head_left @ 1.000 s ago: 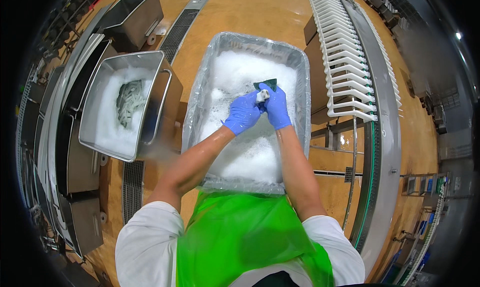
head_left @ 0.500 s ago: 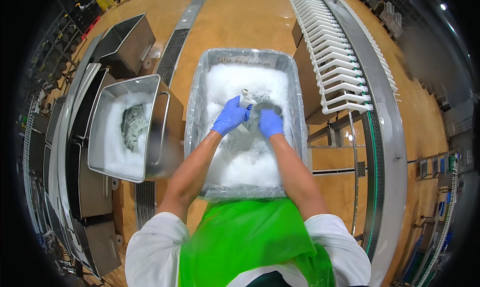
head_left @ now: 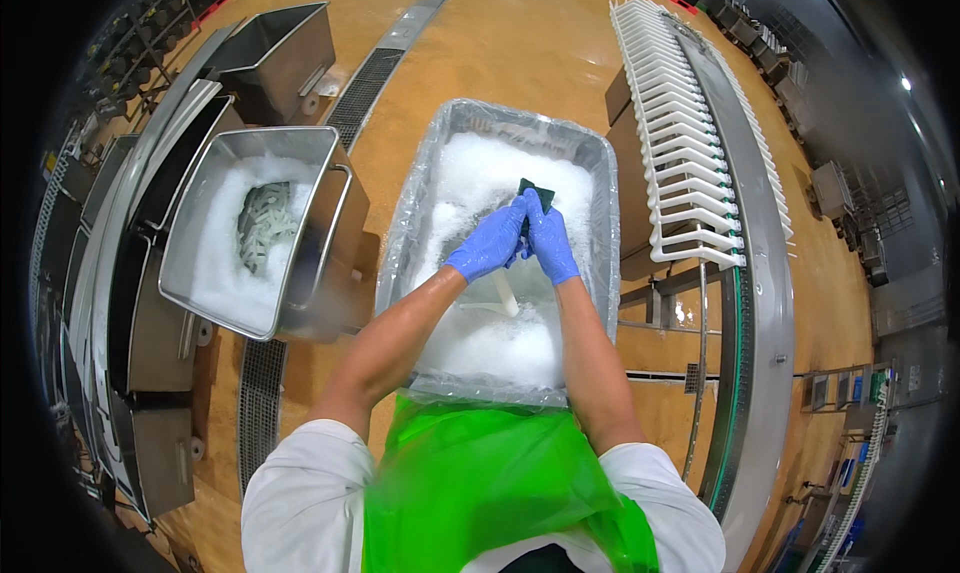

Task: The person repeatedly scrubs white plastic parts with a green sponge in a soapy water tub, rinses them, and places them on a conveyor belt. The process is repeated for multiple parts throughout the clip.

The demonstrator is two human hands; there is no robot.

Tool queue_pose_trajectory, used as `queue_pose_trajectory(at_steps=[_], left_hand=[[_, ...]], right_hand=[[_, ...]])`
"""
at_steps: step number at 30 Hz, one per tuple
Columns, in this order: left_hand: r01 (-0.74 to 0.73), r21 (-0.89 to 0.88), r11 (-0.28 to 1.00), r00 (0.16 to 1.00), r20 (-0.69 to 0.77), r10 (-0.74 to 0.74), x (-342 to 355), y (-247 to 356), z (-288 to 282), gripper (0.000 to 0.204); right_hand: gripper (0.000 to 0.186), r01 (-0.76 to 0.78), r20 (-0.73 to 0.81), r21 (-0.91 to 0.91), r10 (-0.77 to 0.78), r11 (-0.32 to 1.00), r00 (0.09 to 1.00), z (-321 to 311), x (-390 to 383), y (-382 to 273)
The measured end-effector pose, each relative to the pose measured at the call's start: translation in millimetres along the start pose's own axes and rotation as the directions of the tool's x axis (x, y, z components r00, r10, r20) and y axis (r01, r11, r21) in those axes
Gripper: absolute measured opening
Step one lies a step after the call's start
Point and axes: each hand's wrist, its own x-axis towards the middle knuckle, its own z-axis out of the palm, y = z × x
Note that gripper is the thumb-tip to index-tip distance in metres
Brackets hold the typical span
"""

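Over a grey tub (head_left: 402,263) lined with clear plastic, my two blue-gloved hands are together above soapy water. My right hand (head_left: 550,243) is closed around a dark green scouring pad (head_left: 541,195), whose corners stick out past the fingers. My left hand (head_left: 488,245) is closed against it on a white plastic piece (head_left: 505,293). One end of that piece slants out below the hands toward me; its middle is hidden by the gloves. White foam (head_left: 505,358) floats on the water around the hands.
To the left stands a metal bin (head_left: 318,235) with foam and several white pieces (head_left: 265,228). More steel bins (head_left: 268,68) line the far left. A conveyor (head_left: 757,283) with a row of white angled arms (head_left: 690,138) runs along the right. A drain grate (head_left: 368,81) crosses the floor.
My hands have come together and lifted from the water. The green scouring pad now shows in my right hand, and the white piece points toward me. The view has shifted slightly.
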Motion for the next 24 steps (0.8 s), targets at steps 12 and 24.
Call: queue_pose_trajectory(at_steps=[12,24], left_hand=[[0.298,-0.63,0.717,0.954,0.182,-0.237,6.1,-20.7,10.1,0.04],[0.385,-0.66,0.646,0.907,0.14,-0.397,11.7,-24.2,19.8,0.031]], right_hand=[[0.021,0.621,0.089,-0.441,-0.656,0.649,0.749,2.8,-22.4,-18.2],[0.033,0.207,-0.047,-0.835,-0.441,0.51,0.896,-2.6,-3.7,-4.3]])
